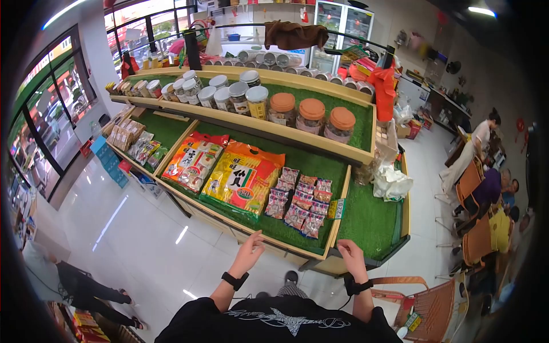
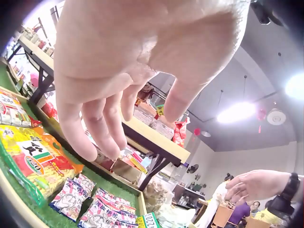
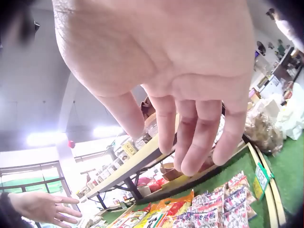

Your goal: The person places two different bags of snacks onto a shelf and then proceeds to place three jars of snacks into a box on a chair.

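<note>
Both hands hang in the air before the front edge of a green-lined display stand. My left hand [image 1: 249, 252] has relaxed fingers and holds nothing. To its right, my right hand [image 1: 351, 257] is also free of anything, its fingers loosely bent in the right wrist view. Nearest to them on the stand lie several small snack packets [image 1: 303, 208] in rows. Left of these is a big yellow and red snack bag [image 1: 243, 178], then a red and white snack bag [image 1: 194, 162]. A yellow-green price tag [image 1: 337, 208] sits on the divider at the packets' right.
Glass jars with white lids [image 1: 223, 94] and jars with orange lids [image 1: 311, 110] line the raised shelf. A white plastic bag [image 1: 392, 183] lies at the right. Behind me stands a wicker chair [image 1: 432, 308]; people sit farther right.
</note>
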The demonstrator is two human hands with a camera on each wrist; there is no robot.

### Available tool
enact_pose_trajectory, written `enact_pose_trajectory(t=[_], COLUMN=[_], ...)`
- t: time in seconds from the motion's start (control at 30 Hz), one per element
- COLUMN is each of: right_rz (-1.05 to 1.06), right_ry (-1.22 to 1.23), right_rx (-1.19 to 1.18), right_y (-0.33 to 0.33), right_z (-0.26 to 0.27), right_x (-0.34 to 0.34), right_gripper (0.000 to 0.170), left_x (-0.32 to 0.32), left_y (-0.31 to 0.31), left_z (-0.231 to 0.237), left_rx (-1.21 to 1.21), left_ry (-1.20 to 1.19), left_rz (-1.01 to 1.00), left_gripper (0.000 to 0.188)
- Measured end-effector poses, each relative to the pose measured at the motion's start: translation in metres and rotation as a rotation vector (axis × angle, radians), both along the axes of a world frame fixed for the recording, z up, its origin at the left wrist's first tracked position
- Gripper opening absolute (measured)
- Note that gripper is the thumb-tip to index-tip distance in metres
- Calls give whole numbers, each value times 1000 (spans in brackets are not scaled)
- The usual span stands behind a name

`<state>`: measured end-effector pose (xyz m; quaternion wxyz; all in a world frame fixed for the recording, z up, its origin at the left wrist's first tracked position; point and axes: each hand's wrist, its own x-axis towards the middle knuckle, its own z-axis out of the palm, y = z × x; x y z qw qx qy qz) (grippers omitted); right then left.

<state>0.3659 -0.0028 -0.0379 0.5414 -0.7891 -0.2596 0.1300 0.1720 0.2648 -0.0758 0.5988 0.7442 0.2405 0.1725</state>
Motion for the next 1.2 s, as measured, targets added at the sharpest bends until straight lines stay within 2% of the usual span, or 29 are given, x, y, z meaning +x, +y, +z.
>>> enact_pose_trajectory(t=[0.17, 0.23, 0.3, 0.37, 0.43, 0.5, 0.53, 0.57, 0.6, 0.63, 0.67, 0.77, 0.83, 0.9, 0.93, 1.03, 1.1, 1.17, 1.2], right_rz=[-16, -65, -57, -84, -69, -49, -37, -31, -29, -28, -6, -3, -27, -3, 50, 23, 11, 80, 78], right_ry=[-153, -377, -418, -619, -641, -901, -841, -846, -937, -1025, -1037, -1061, -1086, -950, -838, -962, -935, -744, -736], right_rx=[22, 13, -37, -23, -60, -12, -24, -23, -58, -96, -104, -141, -172, -309, -160, -231, -241, -186, -188], right_y=[23, 31, 37, 47, 57, 70, 77, 86, 100, 115, 130, 173, 191, 205, 207, 205, 204, 205, 205], right_z=[20, 28, 36, 57, 77, 95, 97, 110, 128, 143, 151, 163, 154, 140, 135, 134, 137, 144, 148], right_x=[51, 75, 101, 123, 148, 176, 193, 204, 210, 218, 228, 258, 276, 293, 299, 300, 303, 303, 302], right_gripper=[25, 29, 33, 38, 43, 45, 53, 53, 59, 65, 70, 79, 83, 86, 88, 88, 87, 86, 86], left_x=[42, 63, 83, 106, 133, 161, 176, 192, 208, 225, 242, 295, 326, 353, 364, 393, 404, 407, 408], left_y=[18, 28, 39, 45, 53, 56, 57, 58, 56, 52, 50, 51, 53, 55, 57, 63, 64, 68, 70], left_z=[20, 24, 36, 59, 76, 96, 101, 107, 118, 133, 144, 164, 175, 177, 175, 168, 165, 164, 163], left_rx=[91, 121, 263, 290, 317, 355, 491, 625, 623, 781, 939, 1020, 1155, 1189, 1227, 1283, 1332, 1234, 1231], left_ry=[-40, -46, -103, -113, -180, -206, -201, -192, -192, -229, -263, -295, -309, -286, -261, -218, -155, -199, -195], left_rz=[-19, -2, -22, -17, -26, -27, -49, -72, -66, -64, -63, -32, 10, 15, 24, 29, 21, -45, -52], left_gripper=[55, 55, 53, 52, 51, 52, 53, 54, 54, 55, 56, 62, 74, 81, 89, 98, 101, 102, 102])
